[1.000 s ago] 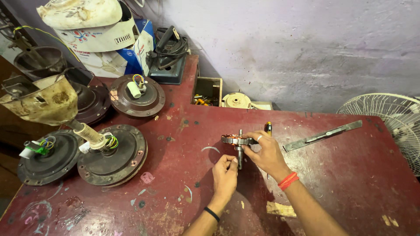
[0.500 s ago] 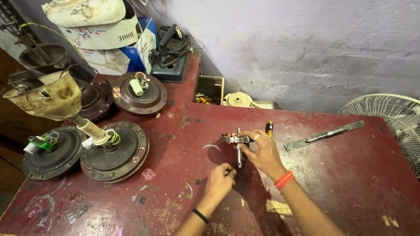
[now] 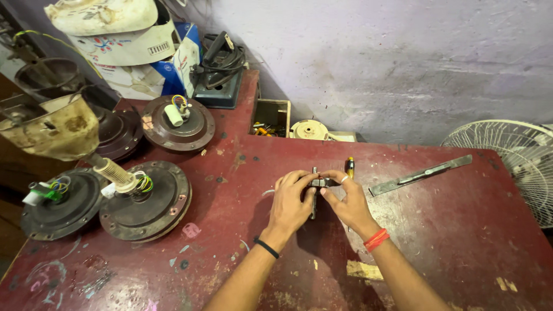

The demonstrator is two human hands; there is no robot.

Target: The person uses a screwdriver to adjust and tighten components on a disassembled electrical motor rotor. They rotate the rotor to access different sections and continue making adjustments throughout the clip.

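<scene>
We've just brought our left hand (image 3: 292,201) up to join the right hand (image 3: 344,198), so both hands now pinch the small metal part (image 3: 315,183) over the table (image 3: 461,242)

Worn, dark red wooden table (image 3: 449,242) flecked with paint spots and scratches, set against a rough, stained lilac-grey plaster wall (image 3: 403,63). At the right edge, a white wire fan guard (image 3: 510,158). At the back left, stacked white cardboard boxes (image 3: 132,55). Soft, even light, faint shadows only.
</scene>
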